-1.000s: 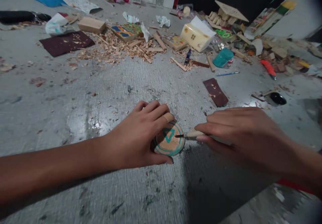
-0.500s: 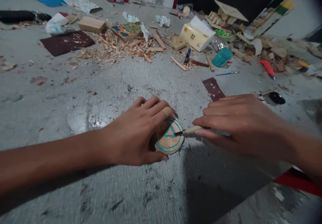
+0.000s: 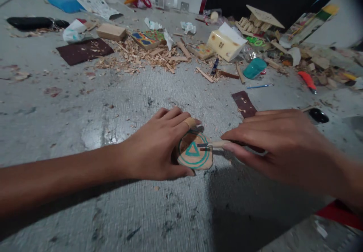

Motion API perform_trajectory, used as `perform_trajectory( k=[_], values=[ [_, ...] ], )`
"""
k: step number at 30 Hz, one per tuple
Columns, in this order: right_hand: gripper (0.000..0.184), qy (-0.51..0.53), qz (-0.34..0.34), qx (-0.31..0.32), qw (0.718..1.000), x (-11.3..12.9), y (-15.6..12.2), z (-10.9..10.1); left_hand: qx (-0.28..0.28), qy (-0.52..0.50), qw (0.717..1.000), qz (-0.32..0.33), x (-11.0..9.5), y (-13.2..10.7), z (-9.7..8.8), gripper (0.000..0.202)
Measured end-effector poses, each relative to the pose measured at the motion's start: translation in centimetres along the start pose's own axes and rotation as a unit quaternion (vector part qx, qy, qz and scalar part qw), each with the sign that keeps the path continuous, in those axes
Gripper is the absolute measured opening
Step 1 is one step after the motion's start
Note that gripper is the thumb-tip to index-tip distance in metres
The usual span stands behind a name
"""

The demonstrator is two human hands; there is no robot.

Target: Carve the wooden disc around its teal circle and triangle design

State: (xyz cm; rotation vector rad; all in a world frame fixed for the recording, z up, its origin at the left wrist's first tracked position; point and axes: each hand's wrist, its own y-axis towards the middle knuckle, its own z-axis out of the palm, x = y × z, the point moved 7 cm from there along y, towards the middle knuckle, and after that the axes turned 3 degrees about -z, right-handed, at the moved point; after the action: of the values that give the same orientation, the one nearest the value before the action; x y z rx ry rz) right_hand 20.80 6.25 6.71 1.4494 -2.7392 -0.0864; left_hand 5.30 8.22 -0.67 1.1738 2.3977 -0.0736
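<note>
A round wooden disc (image 3: 195,157) lies on the grey floor, painted with a teal ring and a teal triangle. My left hand (image 3: 159,148) clasps its left edge, fingers over the top and thumb below; one finger wears a tan bandage. My right hand (image 3: 278,144) comes in from the right and pinches a thin paintbrush (image 3: 212,144). The brush's dark tip rests on the disc beside the triangle's right corner.
A dark sandpaper strip (image 3: 244,104) lies just behind my right hand. Farther back are wood shavings (image 3: 141,57), a bigger sandpaper sheet (image 3: 84,50), a painted block (image 3: 147,38), a teal cup (image 3: 254,67), a small cream house (image 3: 225,44), an orange tool (image 3: 307,81) and a black lid (image 3: 319,115).
The view shifted a little and the disc turned slightly under my left hand. The brush tip has moved from the disc's right rim in to the triangle.
</note>
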Motion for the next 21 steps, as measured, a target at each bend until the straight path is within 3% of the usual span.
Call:
perform_trajectory(
  k=[4, 10, 21],
  values=[
    [0.036, 0.008, 0.025, 0.016, 1.0, 0.1, 0.1, 0.6, -0.001, 0.011, 1.0, -0.002, -0.3, -0.1, -0.3, 0.091],
    [0.032, 0.023, 0.018, 0.03, 0.999, 0.6, 0.8, 1.6, 0.004, 0.02, 1.0, 0.007, -0.5, 0.0, -0.5, 0.071],
    [0.039, -0.006, 0.006, 0.041, 0.999, 1.2, 2.1, 1.0, 0.01, 0.037, 0.999, 0.0, -0.6, 0.2, -0.4, 0.058]
  ],
)
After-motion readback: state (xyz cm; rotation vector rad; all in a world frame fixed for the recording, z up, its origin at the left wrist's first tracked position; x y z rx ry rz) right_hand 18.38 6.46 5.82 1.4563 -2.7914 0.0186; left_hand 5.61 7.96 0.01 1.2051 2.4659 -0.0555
